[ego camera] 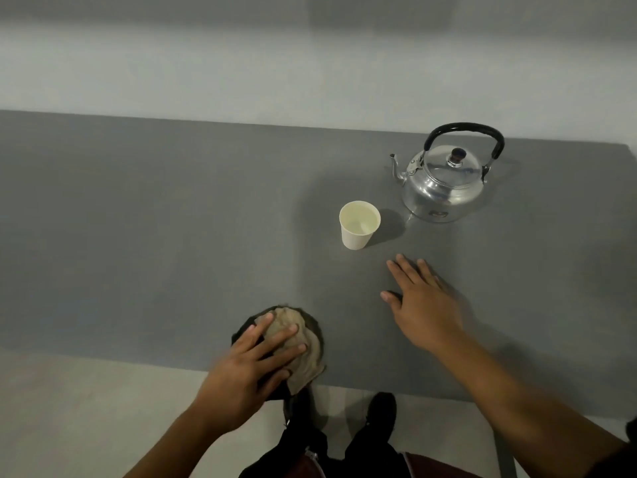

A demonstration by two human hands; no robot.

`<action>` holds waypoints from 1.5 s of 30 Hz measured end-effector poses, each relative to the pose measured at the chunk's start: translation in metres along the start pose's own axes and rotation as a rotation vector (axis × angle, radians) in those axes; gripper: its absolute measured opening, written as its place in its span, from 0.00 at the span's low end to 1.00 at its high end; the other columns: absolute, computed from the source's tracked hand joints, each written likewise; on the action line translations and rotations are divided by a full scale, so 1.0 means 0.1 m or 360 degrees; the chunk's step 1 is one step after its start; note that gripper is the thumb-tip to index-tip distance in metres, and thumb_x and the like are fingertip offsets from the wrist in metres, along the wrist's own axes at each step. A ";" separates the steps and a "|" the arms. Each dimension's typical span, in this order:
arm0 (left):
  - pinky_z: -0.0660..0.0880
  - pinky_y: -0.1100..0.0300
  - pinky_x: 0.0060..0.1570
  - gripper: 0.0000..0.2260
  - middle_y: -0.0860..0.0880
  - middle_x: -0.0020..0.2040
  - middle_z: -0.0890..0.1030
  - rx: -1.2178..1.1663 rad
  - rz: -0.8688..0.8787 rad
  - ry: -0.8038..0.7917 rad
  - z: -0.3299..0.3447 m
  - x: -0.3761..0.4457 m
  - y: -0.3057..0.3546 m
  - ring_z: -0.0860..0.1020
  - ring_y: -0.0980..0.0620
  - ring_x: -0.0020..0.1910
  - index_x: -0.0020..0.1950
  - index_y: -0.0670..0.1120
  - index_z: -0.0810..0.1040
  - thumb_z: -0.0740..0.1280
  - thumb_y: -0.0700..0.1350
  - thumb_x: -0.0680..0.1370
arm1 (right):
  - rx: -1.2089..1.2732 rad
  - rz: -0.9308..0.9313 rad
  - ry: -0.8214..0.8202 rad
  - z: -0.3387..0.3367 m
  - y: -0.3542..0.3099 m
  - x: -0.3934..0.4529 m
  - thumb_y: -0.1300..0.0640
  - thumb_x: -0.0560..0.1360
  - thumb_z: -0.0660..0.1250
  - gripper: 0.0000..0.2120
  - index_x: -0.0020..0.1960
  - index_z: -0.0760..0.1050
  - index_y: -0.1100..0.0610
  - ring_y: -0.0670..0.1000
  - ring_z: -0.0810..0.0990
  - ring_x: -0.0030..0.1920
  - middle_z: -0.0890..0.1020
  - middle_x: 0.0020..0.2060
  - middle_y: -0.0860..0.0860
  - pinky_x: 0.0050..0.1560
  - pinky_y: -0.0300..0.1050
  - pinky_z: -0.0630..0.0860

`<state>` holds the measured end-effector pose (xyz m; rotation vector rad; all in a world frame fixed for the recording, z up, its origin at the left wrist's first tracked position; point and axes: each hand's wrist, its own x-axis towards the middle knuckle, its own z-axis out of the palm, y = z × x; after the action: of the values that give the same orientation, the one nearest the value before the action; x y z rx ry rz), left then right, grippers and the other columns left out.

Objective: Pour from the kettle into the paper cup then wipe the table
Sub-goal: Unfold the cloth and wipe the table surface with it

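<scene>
Kettle (444, 181) stands on the table (155, 219) at about 1 o'clock from me, far side, spout pointing to 9; paper cup (359, 224) is upright near it at its 8 o'clock, apart from it, liquid inside. My right hand (422, 301) lies flat on the table at 5 o'clock of the cup, near but not touching. My left hand (255, 360) presses on the cloth (293, 334) at the near table edge, roughly 7 o'clock from the cup, part of the cloth overhanging the edge.
</scene>
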<state>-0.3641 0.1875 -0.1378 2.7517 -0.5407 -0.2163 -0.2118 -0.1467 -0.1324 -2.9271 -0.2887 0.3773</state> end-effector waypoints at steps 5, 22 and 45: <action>0.55 0.49 0.78 0.21 0.66 0.81 0.56 -0.0093 -0.0441 0.0094 -0.20 -0.14 -0.61 0.48 0.52 0.82 0.77 0.69 0.61 0.51 0.63 0.83 | 0.0035 -0.0007 -0.0037 -0.03 0.00 -0.01 0.38 0.82 0.52 0.31 0.82 0.51 0.44 0.53 0.48 0.82 0.51 0.82 0.41 0.79 0.54 0.53; 0.46 0.51 0.80 0.21 0.56 0.81 0.61 -0.0281 0.0296 0.0088 0.32 1.23 0.90 0.49 0.47 0.83 0.78 0.59 0.66 0.59 0.51 0.84 | 0.0668 -0.0114 0.0105 -0.06 0.18 -0.10 0.53 0.82 0.62 0.20 0.74 0.70 0.47 0.47 0.55 0.80 0.67 0.77 0.44 0.77 0.51 0.60; 0.61 0.49 0.77 0.25 0.60 0.81 0.57 -0.0204 -0.0503 0.0176 -0.04 0.76 0.00 0.47 0.55 0.82 0.79 0.56 0.63 0.61 0.57 0.83 | 0.0210 -0.0351 0.0016 0.10 0.51 -0.77 0.43 0.82 0.60 0.26 0.78 0.60 0.40 0.52 0.52 0.81 0.57 0.80 0.41 0.80 0.56 0.51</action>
<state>-0.2938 0.1588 -0.1406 2.6903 -0.0585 -0.1644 -0.2786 -0.2104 -0.1342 -2.7311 -0.5565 0.3346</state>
